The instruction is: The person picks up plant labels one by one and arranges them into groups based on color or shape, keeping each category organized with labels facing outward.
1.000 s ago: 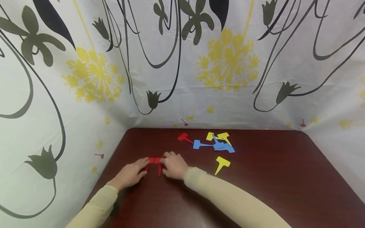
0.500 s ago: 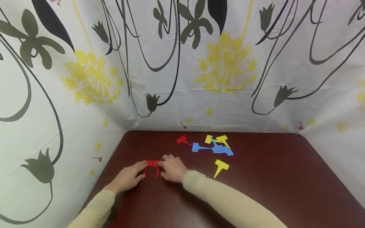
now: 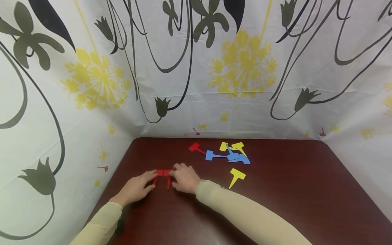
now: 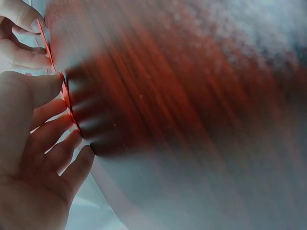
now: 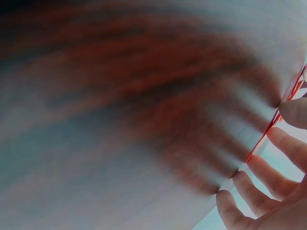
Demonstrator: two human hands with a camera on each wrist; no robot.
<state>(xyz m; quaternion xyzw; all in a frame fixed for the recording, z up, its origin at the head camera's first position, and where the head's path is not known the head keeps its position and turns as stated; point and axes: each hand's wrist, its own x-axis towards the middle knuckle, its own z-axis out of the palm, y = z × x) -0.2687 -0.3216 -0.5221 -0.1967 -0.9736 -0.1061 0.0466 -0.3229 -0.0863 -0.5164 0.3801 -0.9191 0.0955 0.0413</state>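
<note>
Two red T-shaped plant labels lie flat side by side on the dark table, heads together and pointed stems toward the person. My left hand rests its fingertips on the head of the left label, the thumb near its stem. From the other side, my right hand touches the end of the right label, partly covering it. In the left wrist view, the left fingers are spread along a red label edge. The right fingers are likewise spread, fingertips down at the red edge.
Farther back lie another red label and a blue label, beside overlapping blue and yellow labels. A single yellow label lies right of the right hand. A patterned cloth rises behind the table.
Both hands and the two red labels have shifted slightly left together; the labels remain side by side. The other labels keep their places on the table.
</note>
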